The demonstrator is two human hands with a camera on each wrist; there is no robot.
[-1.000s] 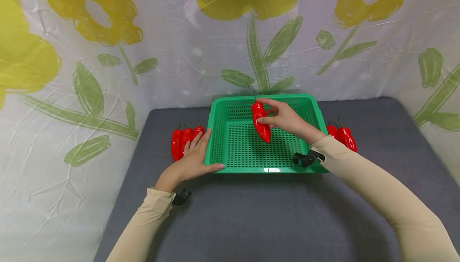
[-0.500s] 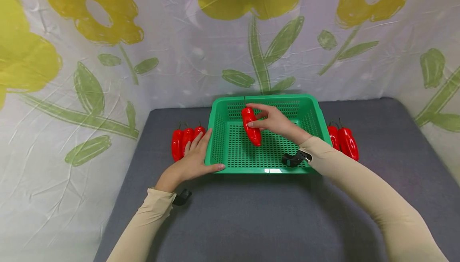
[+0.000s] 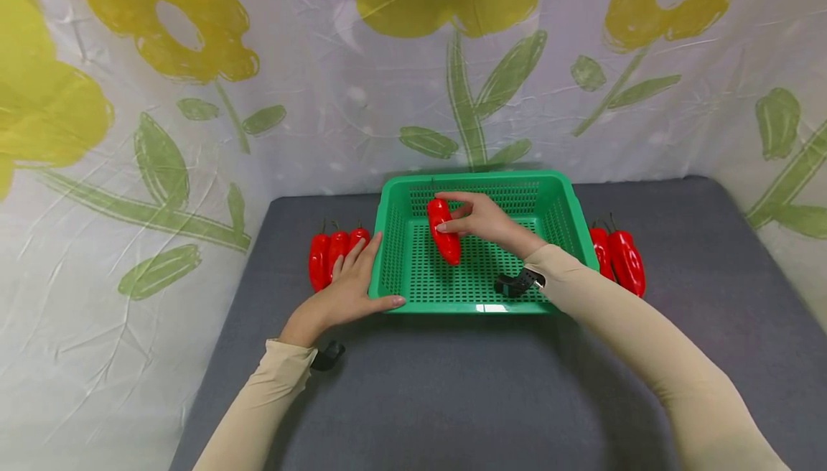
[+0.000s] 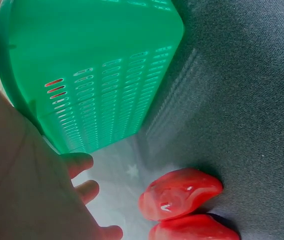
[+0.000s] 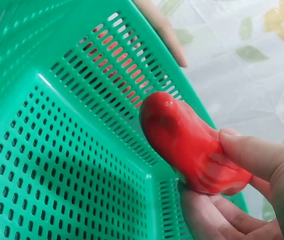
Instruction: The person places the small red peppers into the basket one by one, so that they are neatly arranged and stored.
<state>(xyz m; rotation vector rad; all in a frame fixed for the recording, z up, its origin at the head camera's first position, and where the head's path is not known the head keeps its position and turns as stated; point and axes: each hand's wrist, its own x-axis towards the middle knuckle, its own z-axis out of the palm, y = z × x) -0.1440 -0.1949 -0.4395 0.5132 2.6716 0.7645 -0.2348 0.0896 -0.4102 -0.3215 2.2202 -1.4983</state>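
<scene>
Above basket floor point(image 3: 423, 281), pepper point(image 3: 446, 245) in right grip point(image 3: 483, 220)

Free tabletop point(image 3: 426, 392), basket wall point(image 3: 446, 308) beyond

This looks like a curtained-off tabletop nook, the wider room impossible to tell, with flower-printed white cloth point(image 3: 323, 119) on 3 sides of the green basket point(image 3: 446, 307) (behind, left, right) and a grey table point(image 3: 439, 392) beneath it.

Toward left edge of desk point(image 3: 439, 399), left hand point(image 3: 339, 293) obscures lower part of one red pepper point(image 3: 358, 234) (both sleeves point(image 3: 265, 392) cropped below).
</scene>
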